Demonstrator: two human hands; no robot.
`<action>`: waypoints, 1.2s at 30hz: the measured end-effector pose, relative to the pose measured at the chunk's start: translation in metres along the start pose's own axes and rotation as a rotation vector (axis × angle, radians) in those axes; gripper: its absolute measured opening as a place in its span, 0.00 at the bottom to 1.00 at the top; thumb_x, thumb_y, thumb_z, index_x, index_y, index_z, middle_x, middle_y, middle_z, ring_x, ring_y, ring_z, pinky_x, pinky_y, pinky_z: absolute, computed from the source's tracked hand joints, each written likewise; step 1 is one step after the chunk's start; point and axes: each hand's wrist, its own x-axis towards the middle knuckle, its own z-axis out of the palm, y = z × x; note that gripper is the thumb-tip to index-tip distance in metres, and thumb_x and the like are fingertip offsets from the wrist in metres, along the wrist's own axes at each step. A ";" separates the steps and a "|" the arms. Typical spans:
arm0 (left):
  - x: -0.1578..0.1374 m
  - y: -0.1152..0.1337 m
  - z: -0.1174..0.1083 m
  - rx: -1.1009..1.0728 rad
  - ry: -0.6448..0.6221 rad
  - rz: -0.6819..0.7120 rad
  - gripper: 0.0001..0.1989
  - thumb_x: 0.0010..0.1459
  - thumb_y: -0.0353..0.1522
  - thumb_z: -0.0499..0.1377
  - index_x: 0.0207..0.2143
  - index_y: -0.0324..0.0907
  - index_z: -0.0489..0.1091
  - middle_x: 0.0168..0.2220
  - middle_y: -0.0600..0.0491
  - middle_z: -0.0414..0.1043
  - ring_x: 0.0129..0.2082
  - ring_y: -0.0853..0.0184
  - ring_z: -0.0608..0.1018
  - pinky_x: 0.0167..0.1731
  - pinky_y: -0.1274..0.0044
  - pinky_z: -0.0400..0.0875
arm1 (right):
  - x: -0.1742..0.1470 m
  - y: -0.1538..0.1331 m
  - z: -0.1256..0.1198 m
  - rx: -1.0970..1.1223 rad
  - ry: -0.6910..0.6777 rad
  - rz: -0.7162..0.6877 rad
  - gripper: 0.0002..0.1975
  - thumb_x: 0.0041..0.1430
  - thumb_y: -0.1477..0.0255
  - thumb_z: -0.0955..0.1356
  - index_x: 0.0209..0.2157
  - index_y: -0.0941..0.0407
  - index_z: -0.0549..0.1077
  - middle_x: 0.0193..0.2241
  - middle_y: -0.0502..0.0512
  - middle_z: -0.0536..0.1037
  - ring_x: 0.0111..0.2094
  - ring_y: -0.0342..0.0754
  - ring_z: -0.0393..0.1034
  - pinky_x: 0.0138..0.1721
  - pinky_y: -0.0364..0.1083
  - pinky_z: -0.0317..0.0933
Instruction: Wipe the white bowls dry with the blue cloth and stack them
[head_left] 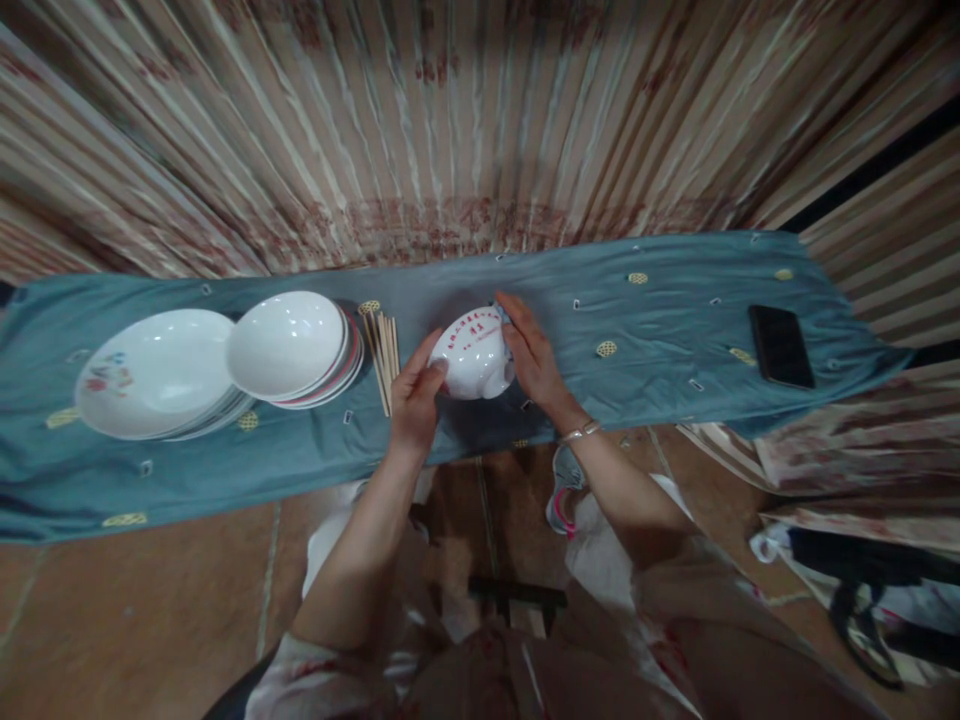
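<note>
A white bowl with red printed characters on its outside is tilted on its side between my two hands, above the middle of the table. My left hand grips its left edge, thumb on the outer wall. On the opposite side, my right hand holds it around the rim near the foot; a cloth or small bluish thing seems to show by those fingers. Just left of my left hand lie several wooden chopsticks. Past them stands a stack of white bowls, and farther left a stack of flower-patterned plates.
A blue-green patterned cloth covers the long narrow table. A black phone lies near its right end. Pleated curtains hang behind the table. A dark bag with straps sits low on the right.
</note>
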 end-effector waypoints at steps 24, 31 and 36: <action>0.000 -0.001 -0.001 0.033 -0.033 -0.031 0.19 0.52 0.46 0.69 0.41 0.44 0.80 0.35 0.53 0.79 0.29 0.69 0.73 0.26 0.79 0.65 | -0.005 -0.040 0.008 -0.244 -0.128 -0.226 0.27 0.75 0.60 0.52 0.69 0.50 0.61 0.71 0.56 0.62 0.74 0.53 0.50 0.75 0.61 0.44; 0.000 -0.002 0.000 -0.023 -0.012 -0.020 0.17 0.51 0.45 0.70 0.39 0.45 0.81 0.34 0.53 0.79 0.27 0.71 0.72 0.23 0.81 0.64 | 0.000 -0.013 0.007 -0.009 -0.023 -0.071 0.31 0.73 0.50 0.53 0.66 0.50 0.65 0.67 0.55 0.69 0.70 0.51 0.59 0.74 0.57 0.48; 0.000 0.000 0.001 -0.059 -0.016 -0.035 0.16 0.51 0.44 0.71 0.39 0.45 0.81 0.34 0.53 0.80 0.29 0.70 0.72 0.25 0.81 0.64 | -0.003 0.011 0.014 0.152 0.067 0.107 0.34 0.70 0.45 0.56 0.65 0.51 0.67 0.66 0.56 0.69 0.69 0.52 0.60 0.74 0.57 0.47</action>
